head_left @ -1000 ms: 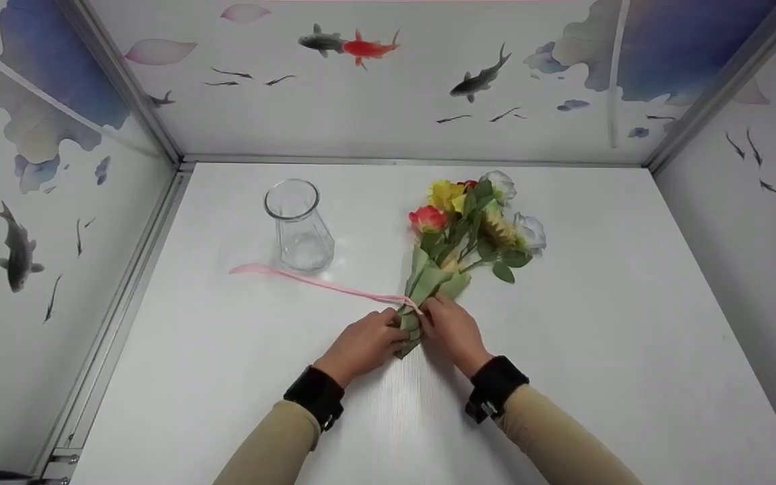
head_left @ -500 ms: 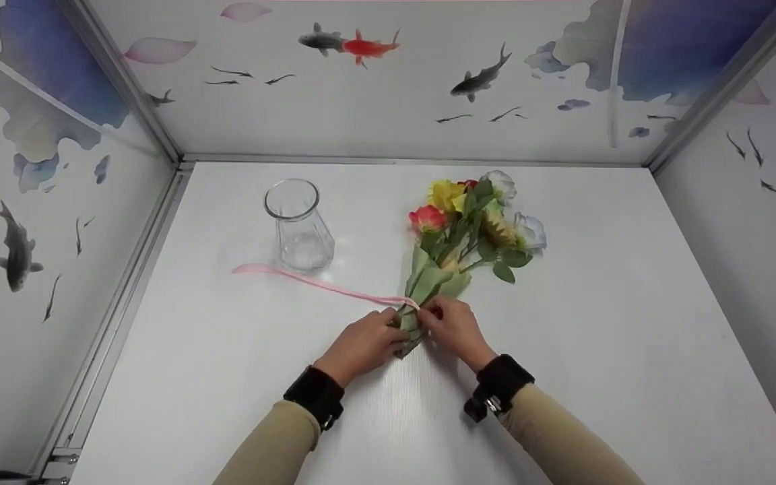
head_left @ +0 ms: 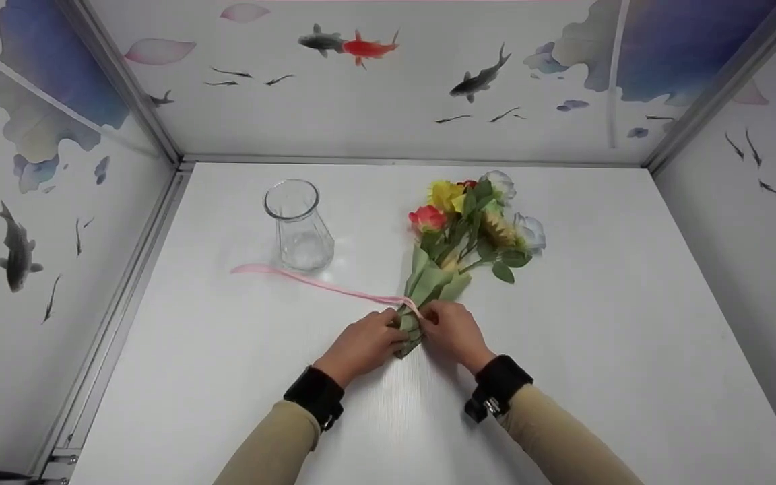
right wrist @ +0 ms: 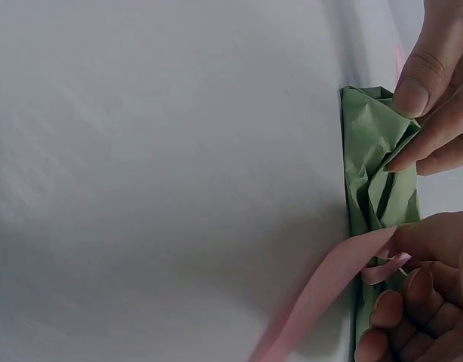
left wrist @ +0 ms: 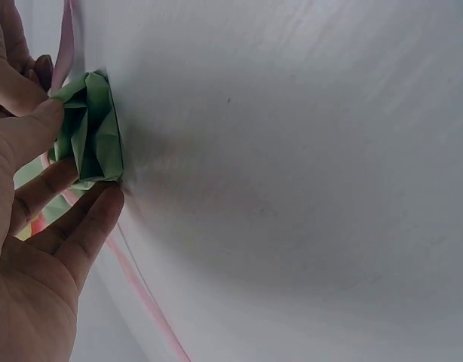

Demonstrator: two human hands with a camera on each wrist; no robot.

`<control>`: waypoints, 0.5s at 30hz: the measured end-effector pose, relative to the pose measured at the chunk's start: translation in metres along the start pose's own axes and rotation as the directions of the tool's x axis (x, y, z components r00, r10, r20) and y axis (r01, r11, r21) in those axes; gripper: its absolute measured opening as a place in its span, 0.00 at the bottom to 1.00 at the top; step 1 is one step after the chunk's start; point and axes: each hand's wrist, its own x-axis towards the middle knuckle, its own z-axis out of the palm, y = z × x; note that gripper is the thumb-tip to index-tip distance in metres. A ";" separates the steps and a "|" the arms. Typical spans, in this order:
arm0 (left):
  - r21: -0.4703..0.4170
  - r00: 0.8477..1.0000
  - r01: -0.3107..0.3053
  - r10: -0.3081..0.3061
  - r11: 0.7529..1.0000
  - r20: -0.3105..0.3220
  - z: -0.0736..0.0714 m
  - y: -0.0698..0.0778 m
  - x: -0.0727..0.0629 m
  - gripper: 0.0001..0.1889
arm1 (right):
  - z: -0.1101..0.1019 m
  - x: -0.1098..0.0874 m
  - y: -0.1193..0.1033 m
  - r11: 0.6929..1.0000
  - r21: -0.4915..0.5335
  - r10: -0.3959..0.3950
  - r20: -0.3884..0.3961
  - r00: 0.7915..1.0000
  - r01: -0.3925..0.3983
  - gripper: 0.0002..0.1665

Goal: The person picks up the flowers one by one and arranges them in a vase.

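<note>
On the white tabletop [head_left: 597, 283]: flower bouquet [head_left: 459, 232], lying on its side, blooms [head_left: 445, 195] at the far end, green paper wrapper [head_left: 432, 279] at the near end. Probably light overall; wrapper likely crisp and easily creased, petals easily crushed; best held around the narrow wrapped base. Well apart to the bouquet's left: glass vase [head_left: 307, 246], upright, presumably slick and breakable, not obstructing. At the left of the bouquet's base: left hand [head_left: 364, 340], pinching the wrapper. At its right side: right hand [head_left: 455, 330], pinching the ribbon [head_left: 337, 289]. Thinnest: that pink ribbon, crossing the bouquet's wrapper, one tail stretched leftward; probably limp, best taken near the crossing, there crowded and partly hidden by fingers.
</note>
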 end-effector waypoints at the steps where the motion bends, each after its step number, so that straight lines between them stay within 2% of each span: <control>1: -0.002 1.000 0.000 0.000 1.000 0.000 0.000 0.000 0.000 0.07 | 0.000 0.000 0.000 1.000 -0.004 0.007 -0.010 1.000 -0.008 0.03; 7: -0.005 1.000 0.000 0.000 1.000 -0.001 0.001 -0.001 0.000 0.07 | 0.000 -0.001 0.000 0.999 -0.036 0.034 -0.047 0.998 -0.036 0.04; 15: -0.010 1.000 -0.008 0.008 1.000 -0.019 0.002 -0.001 -0.001 0.07 | 0.001 -0.003 0.001 0.997 -0.076 -0.015 -0.126 0.992 0.005 0.08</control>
